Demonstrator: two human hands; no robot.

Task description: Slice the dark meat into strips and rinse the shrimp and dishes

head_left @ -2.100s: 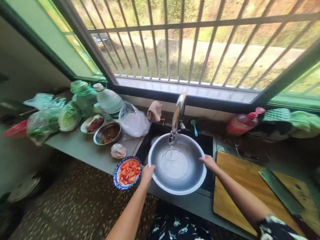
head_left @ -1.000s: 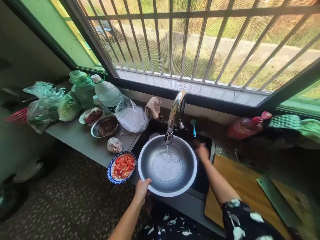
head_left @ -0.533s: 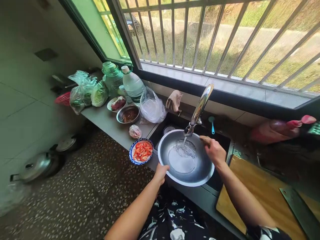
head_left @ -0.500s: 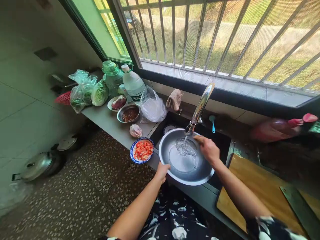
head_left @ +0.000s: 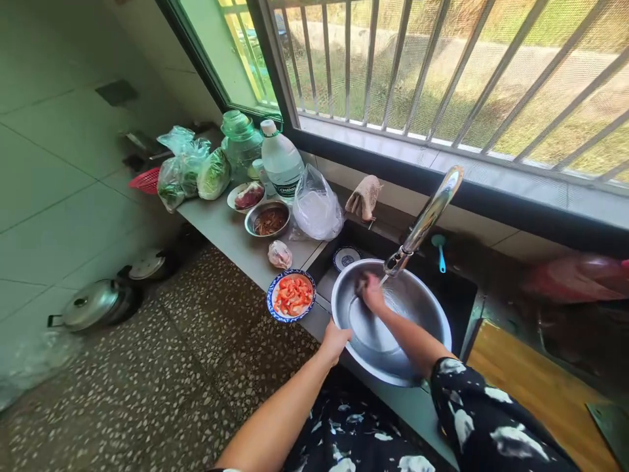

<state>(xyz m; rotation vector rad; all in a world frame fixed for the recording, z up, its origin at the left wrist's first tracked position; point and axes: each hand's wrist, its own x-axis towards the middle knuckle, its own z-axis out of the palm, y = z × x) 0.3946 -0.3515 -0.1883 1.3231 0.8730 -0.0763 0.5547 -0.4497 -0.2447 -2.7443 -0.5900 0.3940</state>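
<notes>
A wide metal basin is held over the sink, its inside wet. My left hand grips the basin's near left rim, thumb over the edge. Inside the basin, my right hand is at the far left part of the inner wall; its fingers are smeared by motion, so I cannot make out their shape. The chrome faucet hangs over the basin's far rim, and a thin stream of water runs down beside my right hand. Left of the basin stands a blue-rimmed bowl of cut red pieces.
On the counter to the left are a bagged pale lump, a metal bowl with brown contents, a plate of meat, a large water jug and bagged greens. A wooden cutting board lies at the right.
My right hand has left the basin's far rim and reached inside. The water pooled in the basin is largely gone. My left hand still holds the rim; the view has shifted.
</notes>
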